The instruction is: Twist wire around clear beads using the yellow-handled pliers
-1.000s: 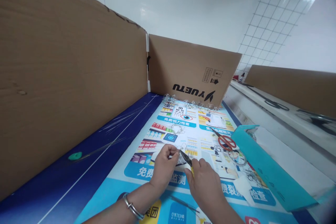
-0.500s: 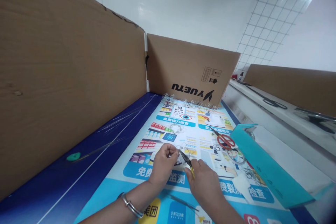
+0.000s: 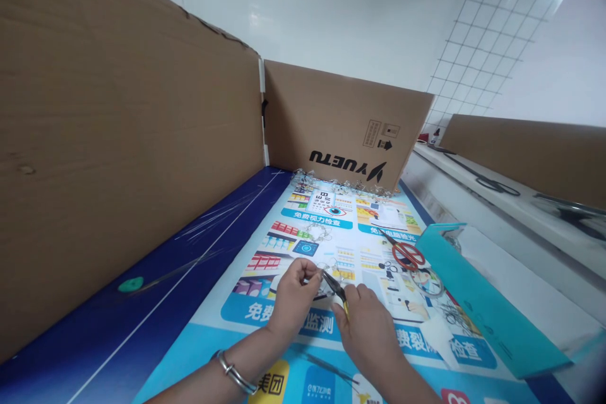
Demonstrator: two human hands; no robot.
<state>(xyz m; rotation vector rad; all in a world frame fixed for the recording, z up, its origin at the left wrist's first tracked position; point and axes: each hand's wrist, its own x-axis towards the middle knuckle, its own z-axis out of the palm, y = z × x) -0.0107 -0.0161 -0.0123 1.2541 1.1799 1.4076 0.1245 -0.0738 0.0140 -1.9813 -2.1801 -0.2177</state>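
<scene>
My left hand [image 3: 296, 297], with a silver bangle [image 3: 235, 374] on its wrist, pinches a thin wire piece [image 3: 330, 265] between thumb and fingertips. My right hand [image 3: 367, 328] is wrapped round pliers with yellow handles [image 3: 335, 285]. The dark jaws of the pliers point up and left and meet the wire beside my left fingertips. The wire's full shape is too fine to tell. Both hands are above a printed mat [image 3: 265, 344]. A loose bundle of thin rods [image 3: 326, 365] lies between my forearms.
Red-handled scissors [image 3: 408, 256], a wire coil [image 3: 428, 282] and tangled wire pieces [image 3: 457, 315] lie right, beside a teal box [image 3: 492, 303]. More wire pieces line the back cardboard panel [image 3: 345, 120]. A green object [image 3: 131, 285] lies left, near the side cardboard [image 3: 127, 126].
The pliers have tilted and shifted very slightly left at my left fingertips. Both hands keep their grips and stay almost in place.
</scene>
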